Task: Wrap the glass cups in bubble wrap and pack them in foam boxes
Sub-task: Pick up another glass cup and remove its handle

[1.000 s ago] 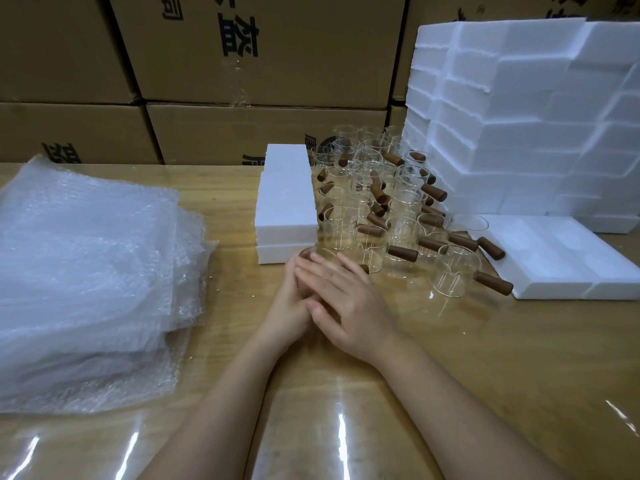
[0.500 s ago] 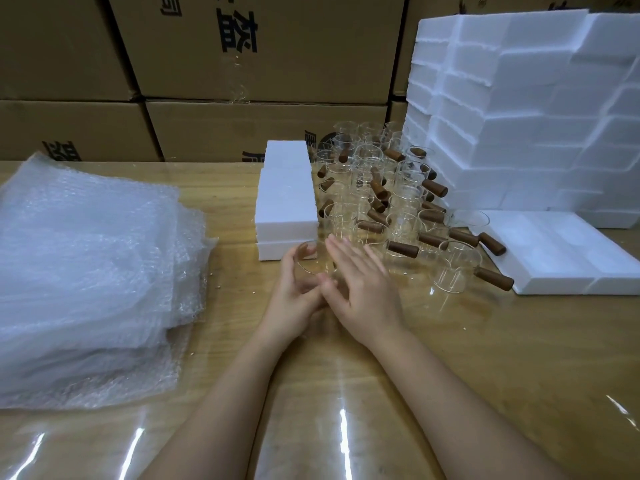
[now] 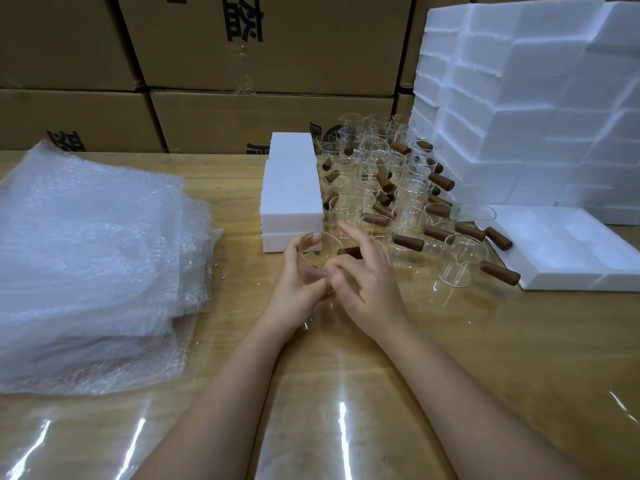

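Left hand (image 3: 298, 285): its fingers were curled round the side of one glass cup (image 3: 317, 252), holding it tipped low over the desk (image 3: 485, 358), right in front of the short stack of foam boxes (image 3: 292, 192).
Right hand (image 3: 367, 282): it was at the cup's handle side with the thumb by the base, the forefinger straight and the other fingers bent near the wooden handle (image 3: 350, 251). I could not tell whether it gripped or only touched.
Held cup: it was bare, with no wrap on it.
Bubble wrap (image 3: 90, 265): a thick pile lay to the left, well apart from the cup.
Other cups (image 3: 391, 188): they were crowded between the short foam stack and the tall foam wall (image 3: 519, 109), handles poking every way. The nearest ones stood just beside the right hand.
Foam tray (image 3: 561, 247): it lay flat on the right, behind the outermost cups.
Stage, as I judged: one cup was picked out and wrapping had not begun.
Risk, slip: smooth glass held mostly by one hand's fingers could drop onto the hard, glossy desk if the right hand left early.
Risk, knock: a careless swing of the right hand could topple the packed cups one into another.
Risk, snag: the jutting handle might catch the wrap and leave the glass loosely covered.
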`<action>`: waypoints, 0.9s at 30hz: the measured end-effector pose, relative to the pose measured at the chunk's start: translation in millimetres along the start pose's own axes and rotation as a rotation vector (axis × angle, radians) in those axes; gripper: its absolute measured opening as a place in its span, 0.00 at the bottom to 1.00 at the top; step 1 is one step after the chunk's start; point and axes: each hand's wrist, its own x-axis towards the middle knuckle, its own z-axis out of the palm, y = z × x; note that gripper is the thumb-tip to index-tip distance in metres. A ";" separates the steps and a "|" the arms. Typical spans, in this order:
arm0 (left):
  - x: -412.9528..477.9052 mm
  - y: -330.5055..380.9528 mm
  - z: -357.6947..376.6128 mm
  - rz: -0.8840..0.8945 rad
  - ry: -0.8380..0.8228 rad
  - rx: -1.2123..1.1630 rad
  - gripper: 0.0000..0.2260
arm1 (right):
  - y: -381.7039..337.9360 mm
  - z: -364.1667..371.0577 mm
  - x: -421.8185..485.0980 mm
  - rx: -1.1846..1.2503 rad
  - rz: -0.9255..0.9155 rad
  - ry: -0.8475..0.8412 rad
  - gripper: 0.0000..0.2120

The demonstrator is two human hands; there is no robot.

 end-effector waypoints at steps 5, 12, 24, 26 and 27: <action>0.2 0.0 2.5 0.104 -0.052 0.197 0.26 | -3.2 5.1 -0.3 -0.044 -0.058 -0.001 0.16; -0.6 -4.1 7.2 0.212 -0.148 0.309 0.30 | 7.6 0.9 0.4 -0.125 0.065 0.032 0.24; -0.4 -0.3 -0.8 -0.112 -0.101 -0.154 0.27 | 12.0 -8.6 2.2 -0.107 0.137 -0.010 0.14; -1.9 1.0 0.3 -0.087 -0.125 -0.121 0.26 | 17.5 -9.2 2.1 -0.200 0.171 -0.045 0.12; -2.7 2.2 1.8 -0.071 -0.128 -0.088 0.27 | 20.0 -9.1 2.8 -0.205 0.214 -0.058 0.12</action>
